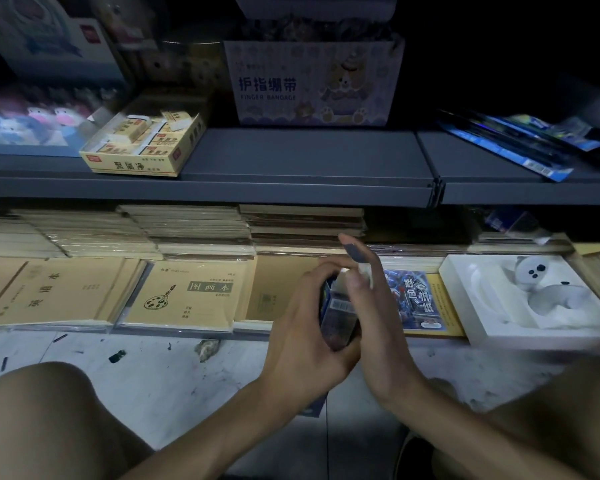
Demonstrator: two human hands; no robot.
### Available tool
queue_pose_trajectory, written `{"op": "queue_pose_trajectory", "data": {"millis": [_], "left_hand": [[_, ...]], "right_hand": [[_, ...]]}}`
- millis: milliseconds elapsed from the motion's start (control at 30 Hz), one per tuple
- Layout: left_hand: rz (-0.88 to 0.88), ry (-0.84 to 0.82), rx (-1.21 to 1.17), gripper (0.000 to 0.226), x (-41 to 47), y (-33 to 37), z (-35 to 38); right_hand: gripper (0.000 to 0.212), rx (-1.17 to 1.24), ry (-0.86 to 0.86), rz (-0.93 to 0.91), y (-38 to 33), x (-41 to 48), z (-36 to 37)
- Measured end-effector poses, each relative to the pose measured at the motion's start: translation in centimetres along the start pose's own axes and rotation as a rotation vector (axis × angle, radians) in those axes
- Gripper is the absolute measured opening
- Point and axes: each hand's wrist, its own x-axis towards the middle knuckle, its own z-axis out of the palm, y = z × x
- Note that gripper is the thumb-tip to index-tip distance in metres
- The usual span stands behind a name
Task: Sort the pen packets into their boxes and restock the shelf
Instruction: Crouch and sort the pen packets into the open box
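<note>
A stack of dark blue pen packets stands on edge between my two hands, in front of the bottom shelf. My left hand wraps around the stack from the left and below. My right hand lies flat against its right side, fingers stretched upward, one fingertip wrapped in a dark bandage. More blue pen packets lie loose on the right of the grey upper shelf. The lower end of the stack is hidden behind my left wrist.
The upper shelf carries a yellow eraser box and a finger bandage box. Below are stacks of tan notebooks, a blue-and-yellow packet and a white tray with a toy figure. My bare knees frame the dirty floor.
</note>
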Motion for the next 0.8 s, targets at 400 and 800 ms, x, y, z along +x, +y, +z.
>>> {"op": "queue_pose_trajectory", "data": {"millis": [400,800], "left_hand": [[0.038,-0.03,0.362,0.074,-0.1,-0.4,-0.2],[-0.006,-0.034,0.427,0.078,-0.2,0.3,-0.5]], "right_hand": [[0.037,0.014,0.191,-0.003,-0.5,0.5,0.9],[0.05,-0.292,0.166,-0.249,1.1,0.6,0.7]]}}
